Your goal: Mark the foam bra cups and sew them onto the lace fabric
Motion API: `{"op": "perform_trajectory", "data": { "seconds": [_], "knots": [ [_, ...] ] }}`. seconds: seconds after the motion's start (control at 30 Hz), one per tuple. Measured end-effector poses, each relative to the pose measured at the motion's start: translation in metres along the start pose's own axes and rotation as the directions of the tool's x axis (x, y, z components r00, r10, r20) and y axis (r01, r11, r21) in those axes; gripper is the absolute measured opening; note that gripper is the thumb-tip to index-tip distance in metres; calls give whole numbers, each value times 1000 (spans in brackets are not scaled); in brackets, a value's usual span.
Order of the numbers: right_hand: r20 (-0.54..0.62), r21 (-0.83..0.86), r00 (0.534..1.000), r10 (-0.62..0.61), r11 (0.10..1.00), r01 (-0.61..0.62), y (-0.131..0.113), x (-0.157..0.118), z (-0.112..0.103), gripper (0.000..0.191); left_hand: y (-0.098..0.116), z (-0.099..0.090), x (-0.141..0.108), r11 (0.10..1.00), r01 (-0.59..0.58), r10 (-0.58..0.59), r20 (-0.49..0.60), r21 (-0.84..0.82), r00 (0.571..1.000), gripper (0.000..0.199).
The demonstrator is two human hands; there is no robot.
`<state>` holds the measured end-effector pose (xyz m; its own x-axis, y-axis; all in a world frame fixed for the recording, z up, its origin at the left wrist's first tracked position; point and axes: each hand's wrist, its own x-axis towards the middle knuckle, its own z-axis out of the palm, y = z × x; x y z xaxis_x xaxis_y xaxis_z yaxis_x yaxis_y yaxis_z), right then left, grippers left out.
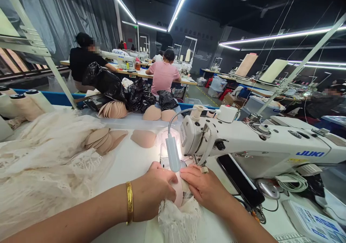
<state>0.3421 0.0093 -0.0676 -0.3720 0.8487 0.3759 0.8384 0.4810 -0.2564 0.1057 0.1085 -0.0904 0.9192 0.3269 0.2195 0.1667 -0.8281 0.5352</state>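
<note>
Under the lamp, a pale pink bra cup (pixel 177 190) lies at the sewing machine's needle area, with cream lace (pixel 180 217) trailing from it towards me. My left hand (pixel 155 190), below a gold bracelet, has its thumb and curled fingers closed on the cup's left side. Across from it, my right hand (pixel 207 187) rests with stretched fingers flat on the fabric beside the presser foot. The small grey lamp (pixel 173 153) on a bent neck hides part of the stitching spot. The white JUKI sewing machine (pixel 259 138) stands to the right.
Cream lace (pixel 51 167) is heaped at left, beside stacked beige cups (pixel 101 141) and a single cup (pixel 143 137). A phone (pixel 240 180), cable coil (pixel 293 181) and white box (pixel 313 217) lie at right. Ahead, a person in pink (pixel 165 73) and another in black (pixel 86 61) sit.
</note>
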Motion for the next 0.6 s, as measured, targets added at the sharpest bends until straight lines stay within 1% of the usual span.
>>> {"op": "perform_trajectory", "data": {
  "seconds": [0.07,0.13,0.23,0.33,0.43,0.6],
  "knots": [
    [4,-2,1000,-5,1000,5,0,0,1,42,-3,0,0,1000,-2,2,-31,-15,1000,29],
    [6,-1,1000,-14,1000,14,1,0,2,43,-3,-3,1,999,-33,33,-18,-15,999,33],
    [5,-2,1000,-16,1000,16,2,-1,3,45,2,-12,6,997,-71,67,80,38,995,46],
    [-4,-13,1000,-2,1000,2,3,-2,4,47,9,-23,12,993,-48,28,180,108,983,50],
    [11,-39,1000,15,999,-14,7,-3,7,46,14,-35,18,993,-53,30,209,103,977,45],
    [-14,-92,999,34,995,-35,11,-5,11,43,13,-50,25,993,-96,81,187,75,979,33]
  ]
}}
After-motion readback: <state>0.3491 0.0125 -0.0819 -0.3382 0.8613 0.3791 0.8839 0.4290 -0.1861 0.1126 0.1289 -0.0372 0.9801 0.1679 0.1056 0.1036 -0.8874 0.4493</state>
